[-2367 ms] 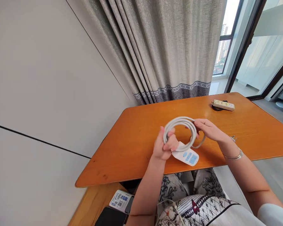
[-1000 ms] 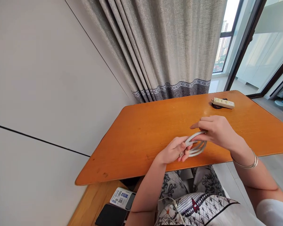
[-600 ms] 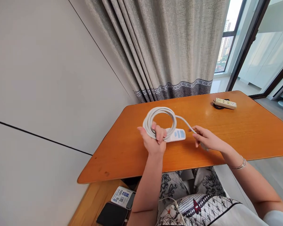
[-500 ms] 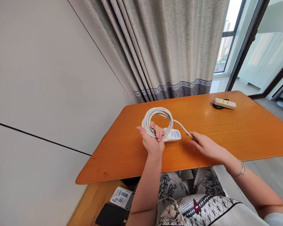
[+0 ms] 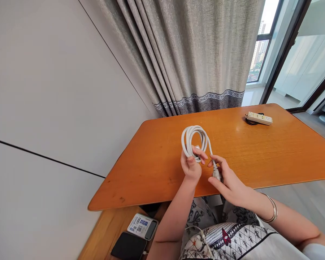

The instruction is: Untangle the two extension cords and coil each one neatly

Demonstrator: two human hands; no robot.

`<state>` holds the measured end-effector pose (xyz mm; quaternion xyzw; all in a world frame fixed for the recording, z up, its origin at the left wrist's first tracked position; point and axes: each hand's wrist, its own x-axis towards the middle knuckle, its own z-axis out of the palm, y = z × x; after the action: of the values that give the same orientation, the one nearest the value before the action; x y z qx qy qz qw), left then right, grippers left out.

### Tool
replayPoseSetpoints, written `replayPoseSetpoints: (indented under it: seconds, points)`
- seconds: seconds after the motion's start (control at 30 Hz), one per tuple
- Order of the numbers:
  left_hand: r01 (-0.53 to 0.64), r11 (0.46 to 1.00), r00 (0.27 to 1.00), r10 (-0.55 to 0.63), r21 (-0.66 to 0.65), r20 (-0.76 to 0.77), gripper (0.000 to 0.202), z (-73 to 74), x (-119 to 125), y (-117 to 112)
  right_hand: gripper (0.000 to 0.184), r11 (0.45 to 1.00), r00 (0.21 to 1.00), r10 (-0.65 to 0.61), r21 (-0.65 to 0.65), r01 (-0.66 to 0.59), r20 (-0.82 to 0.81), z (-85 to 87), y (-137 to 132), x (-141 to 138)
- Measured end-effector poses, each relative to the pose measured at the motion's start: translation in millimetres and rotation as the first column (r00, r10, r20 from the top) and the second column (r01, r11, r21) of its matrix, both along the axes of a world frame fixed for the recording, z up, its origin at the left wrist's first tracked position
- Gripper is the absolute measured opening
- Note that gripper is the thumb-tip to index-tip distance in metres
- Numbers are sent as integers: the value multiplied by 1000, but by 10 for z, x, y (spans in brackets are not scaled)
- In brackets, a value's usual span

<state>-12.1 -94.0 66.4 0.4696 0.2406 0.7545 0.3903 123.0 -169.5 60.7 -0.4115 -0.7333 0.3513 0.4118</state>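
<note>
A white power cable (image 5: 186, 139) is wound into a loose coil of several loops above the wooden table (image 5: 141, 159). My left hand (image 5: 191, 166) is closed around the lower part of the coil, with its fingers through the loops. From the coil's right side the cable's end runs down to a pale plug (image 5: 216, 174). My right hand (image 5: 230, 182) has its fingers and thumb around this plug, close beside the left hand. The white power strip body on this cable is mostly hidden behind the left hand and the coil.
A second white power strip (image 5: 259, 118) with a black cord lies at the table's far right. Below the left front edge, a black phone-like slab (image 5: 128, 246) and a white printed box (image 5: 141, 226) rest on a wooden surface. A grey curtain (image 5: 200, 54) hangs behind.
My left hand and the coil have shifted right and turned, so the power strip body behind is now mostly hidden. My right hand has come in closer, and the plug now shows in its fingers.
</note>
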Motion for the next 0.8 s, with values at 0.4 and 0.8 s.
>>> replayPoseSetpoints:
  seconds: [0.4,0.8]
  points:
    - [268,957,963,-268,-112,16,66,-32,-36,-88,31,994,997,67,-80,-70,-31,148,-27,-105]
    - [234,969,963,-221,-76,153,65,-47,56,-56,42,971,967,-16,235,-45,254,246,19,-7]
